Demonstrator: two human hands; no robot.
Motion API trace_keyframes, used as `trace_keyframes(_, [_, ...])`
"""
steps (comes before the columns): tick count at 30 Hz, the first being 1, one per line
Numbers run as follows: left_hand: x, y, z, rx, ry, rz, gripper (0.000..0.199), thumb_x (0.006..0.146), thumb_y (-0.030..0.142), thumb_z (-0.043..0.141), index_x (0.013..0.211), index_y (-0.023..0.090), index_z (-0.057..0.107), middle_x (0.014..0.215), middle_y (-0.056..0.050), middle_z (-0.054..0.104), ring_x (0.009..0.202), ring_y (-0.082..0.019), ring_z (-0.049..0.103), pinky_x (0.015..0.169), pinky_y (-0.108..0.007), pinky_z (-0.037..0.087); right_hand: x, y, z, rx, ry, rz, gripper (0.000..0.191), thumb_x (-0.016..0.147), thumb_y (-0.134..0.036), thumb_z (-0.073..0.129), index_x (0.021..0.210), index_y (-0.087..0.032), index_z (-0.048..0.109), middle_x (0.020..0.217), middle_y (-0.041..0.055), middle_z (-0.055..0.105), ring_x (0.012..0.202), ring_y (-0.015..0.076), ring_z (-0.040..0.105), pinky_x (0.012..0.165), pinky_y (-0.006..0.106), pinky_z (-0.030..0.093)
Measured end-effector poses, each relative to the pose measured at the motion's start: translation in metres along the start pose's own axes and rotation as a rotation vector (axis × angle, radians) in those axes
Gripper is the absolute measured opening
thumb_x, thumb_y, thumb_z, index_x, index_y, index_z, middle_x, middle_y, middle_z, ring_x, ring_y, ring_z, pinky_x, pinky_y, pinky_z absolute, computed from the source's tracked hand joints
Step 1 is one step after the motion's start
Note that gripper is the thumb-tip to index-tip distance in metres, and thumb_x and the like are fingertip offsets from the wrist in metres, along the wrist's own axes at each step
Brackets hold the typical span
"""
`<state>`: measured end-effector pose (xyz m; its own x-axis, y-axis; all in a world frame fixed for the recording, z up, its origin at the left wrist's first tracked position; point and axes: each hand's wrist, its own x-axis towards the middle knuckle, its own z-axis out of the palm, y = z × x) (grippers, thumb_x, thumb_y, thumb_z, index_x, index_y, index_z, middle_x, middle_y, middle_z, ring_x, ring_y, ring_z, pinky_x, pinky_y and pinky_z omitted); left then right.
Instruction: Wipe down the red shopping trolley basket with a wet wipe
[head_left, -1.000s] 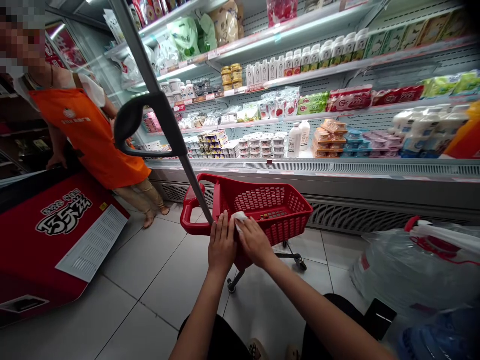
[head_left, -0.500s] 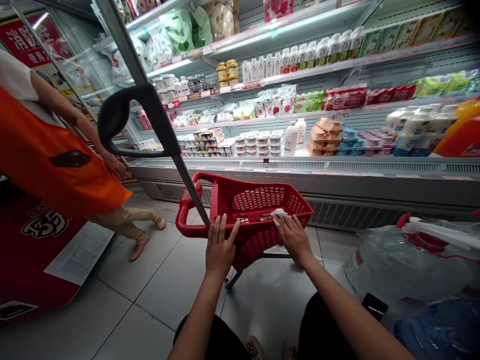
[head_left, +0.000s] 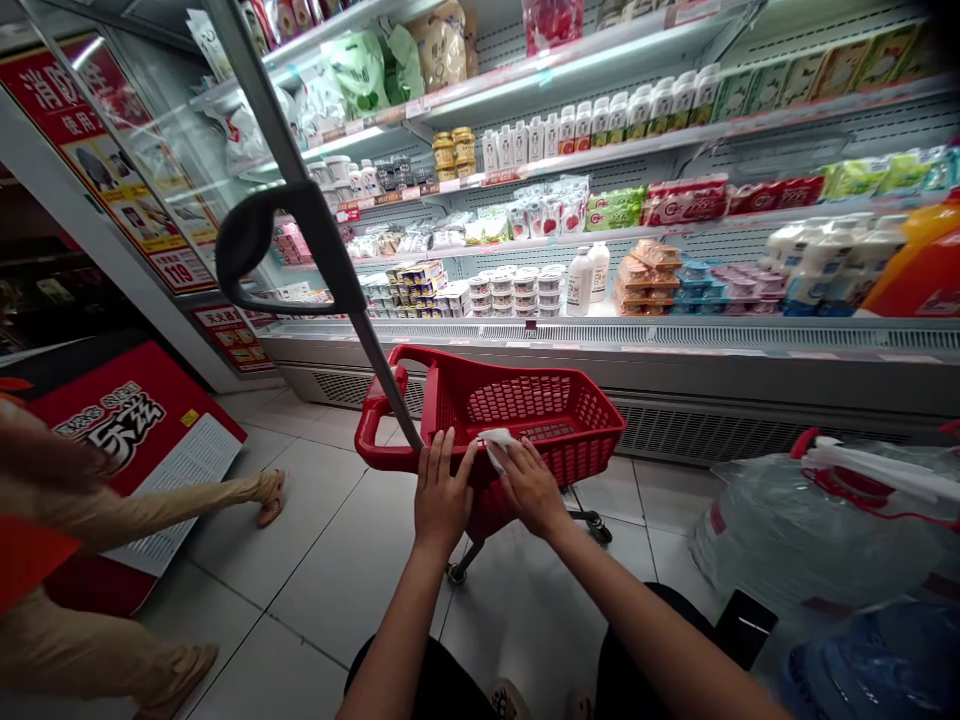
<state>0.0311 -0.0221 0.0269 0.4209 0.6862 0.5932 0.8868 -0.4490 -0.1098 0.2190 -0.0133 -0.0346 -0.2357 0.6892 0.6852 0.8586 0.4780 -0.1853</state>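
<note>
A red plastic shopping cart basket (head_left: pixel 525 380) stands in front of my knees, its rim close to both hands. My left hand (head_left: pixel 444 495) lies on the near rim beside the grey pole, fingers stretched out and holding nothing. On the same rim, a short way to the right, my right hand (head_left: pixel 531 490) presses a crumpled white cloth (head_left: pixel 496 438) against the plastic with its fingers. Part of the cloth sticks out past the fingertips; the rest is hidden under them. The black handle (head_left: pixel 337 250) rises on the pole at upper left.
A refrigerated display (head_left: pixel 645 335) with dairy shelves runs behind the cart. Large wrapped water bottles (head_left: pixel 817 530) stand at right, near a black phone (head_left: pixel 742 625). At left, a person in tan trousers (head_left: pixel 82 650) is beside a red freezer (head_left: pixel 142 430).
My right hand has slid left along the rim with the cloth, closer to my left hand. My left hand stays put. The person in orange has moved toward the lower left.
</note>
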Motion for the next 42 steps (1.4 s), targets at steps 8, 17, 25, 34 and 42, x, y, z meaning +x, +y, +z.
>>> trace_keyframes(8, [-0.002,-0.027,-0.005,-0.002,-0.010,0.045,0.081,0.083,0.004,0.058,0.158,0.033,0.041,0.173,-0.006,0.016,0.158,-0.031,0.020,0.129,-0.053,0.022,-0.047,0.112,-0.035,-0.248,-0.033,0.130,0.055,0.105,-0.023,0.033,0.159,-0.021,0.040,0.150,0.0065,0.059,0.135,0.0243,0.056,0.125,0.050,0.025])
trace_keyframes(17, [0.005,-0.018,0.004,-0.054,-0.031,-0.077,0.065,0.082,0.012,0.060,0.147,0.017,0.056,0.168,-0.013,0.032,0.157,-0.031,0.025,0.129,-0.051,0.022,-0.069,0.105,-0.031,-0.316,0.031,0.238,0.050,0.106,-0.029,0.035,0.150,-0.011,0.051,0.143,0.0179,0.063,0.135,0.0299,0.055,0.123,0.054,0.029])
trace_keyframes(25, [0.003,-0.004,0.023,-0.041,-0.122,-0.071,0.085,0.077,0.018,0.067,0.158,0.025,0.042,0.169,-0.007,0.031,0.158,-0.035,0.019,0.130,-0.053,0.015,0.001,-0.027,0.017,-0.093,-0.035,0.022,0.057,0.105,-0.024,0.038,0.160,-0.011,0.033,0.163,0.0135,0.040,0.154,0.0252,0.031,0.126,0.047,0.027])
trace_keyframes(34, [-0.004,-0.021,0.016,-0.024,-0.141,-0.084,0.089,0.077,0.016,0.068,0.159,0.034,0.038,0.173,-0.006,0.017,0.159,-0.035,0.016,0.128,-0.061,0.004,-0.053,0.044,-0.034,-0.161,-0.050,0.055,0.058,0.102,-0.018,0.040,0.160,-0.020,0.038,0.150,0.0105,0.058,0.137,0.0257,0.054,0.126,0.051,0.028])
trace_keyframes(42, [-0.004,0.014,0.035,-0.130,-0.050,-0.235,0.084,0.089,0.037,0.064,0.162,0.014,0.029,0.173,-0.016,-0.014,0.158,-0.041,-0.008,0.126,-0.063,0.011,-0.105,0.064,-0.065,-0.202,-0.001,0.198,0.059,0.105,-0.023,0.037,0.163,-0.021,0.030,0.151,0.0086,0.057,0.138,0.0279,0.053,0.122,0.052,0.034])
